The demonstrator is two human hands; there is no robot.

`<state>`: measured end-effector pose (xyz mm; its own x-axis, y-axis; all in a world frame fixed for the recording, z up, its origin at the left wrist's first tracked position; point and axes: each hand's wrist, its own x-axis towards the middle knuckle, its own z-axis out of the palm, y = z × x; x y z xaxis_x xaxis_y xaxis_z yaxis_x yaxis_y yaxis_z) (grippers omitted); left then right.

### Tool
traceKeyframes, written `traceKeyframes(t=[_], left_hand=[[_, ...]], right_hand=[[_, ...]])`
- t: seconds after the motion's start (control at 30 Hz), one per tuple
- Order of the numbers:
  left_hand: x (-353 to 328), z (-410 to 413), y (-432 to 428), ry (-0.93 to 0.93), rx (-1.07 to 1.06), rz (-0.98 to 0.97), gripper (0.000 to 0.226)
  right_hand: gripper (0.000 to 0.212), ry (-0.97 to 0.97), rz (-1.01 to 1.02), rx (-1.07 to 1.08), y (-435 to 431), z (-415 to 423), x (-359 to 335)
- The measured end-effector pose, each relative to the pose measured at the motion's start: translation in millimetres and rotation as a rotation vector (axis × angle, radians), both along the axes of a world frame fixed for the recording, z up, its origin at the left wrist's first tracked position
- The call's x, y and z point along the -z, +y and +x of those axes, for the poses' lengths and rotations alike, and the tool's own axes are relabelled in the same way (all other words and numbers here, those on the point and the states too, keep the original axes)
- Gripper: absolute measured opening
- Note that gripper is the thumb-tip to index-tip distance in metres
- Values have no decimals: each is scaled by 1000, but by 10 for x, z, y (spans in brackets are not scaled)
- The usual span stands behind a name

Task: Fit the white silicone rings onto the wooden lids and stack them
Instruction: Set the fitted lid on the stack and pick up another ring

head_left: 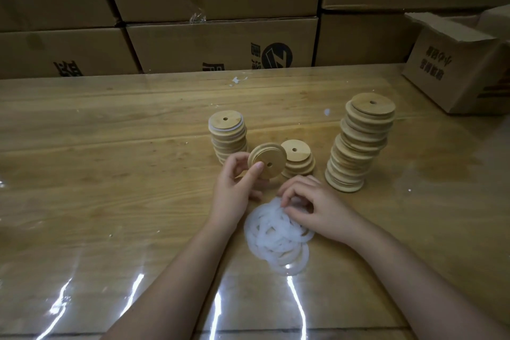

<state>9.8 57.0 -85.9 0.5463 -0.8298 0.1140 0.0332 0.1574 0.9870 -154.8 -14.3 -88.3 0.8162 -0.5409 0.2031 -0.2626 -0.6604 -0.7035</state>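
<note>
"While my left hand (234,190) grips a lid (267,160) that looks bare, how far along are we?"

"Early, I'd judge. My right hand (311,207) pinches at the rings (278,237) just below that lid. Behind the grip, one stack (227,135) shows white rims, so it's done. The short stack (298,159) and tall stack (358,146) to its right look bare, so most remains."

Rings (278,234) lie piled nearest on the desk (110,160). Behind them stands a short stack (298,159), a taller stack (227,138) to its left, the tallest stack (358,143) to its right, and a held lid (271,156) before the first two. Boxes (220,44) line the far edge; one box (458,69) sits at right.
</note>
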Motion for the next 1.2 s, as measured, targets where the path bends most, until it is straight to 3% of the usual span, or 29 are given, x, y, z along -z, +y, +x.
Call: traceKeyframes(t=[0.27,0.4,0.63,0.9,1.07,1.2], left_hand=[[36,0,-3,-36,30,-13,12],[21,-14,4,-82,63,0,13],[-16,-20,27,-143,47,2,21],[-7,49,77,-478,96,56,23],[17,32,51,-475,98,55,25],[24,24,57,-447,94,33,24]], right_hand=[[9,-86,158,32,-17,-17,3],[16,-153,53,76,-17,-11,-15],[25,-417,258,205,35,16,-33],[15,-454,149,257,41,14,-26],[7,-464,-9,269,20,39,-25],[6,-454,-15,304,6,50,-4]])
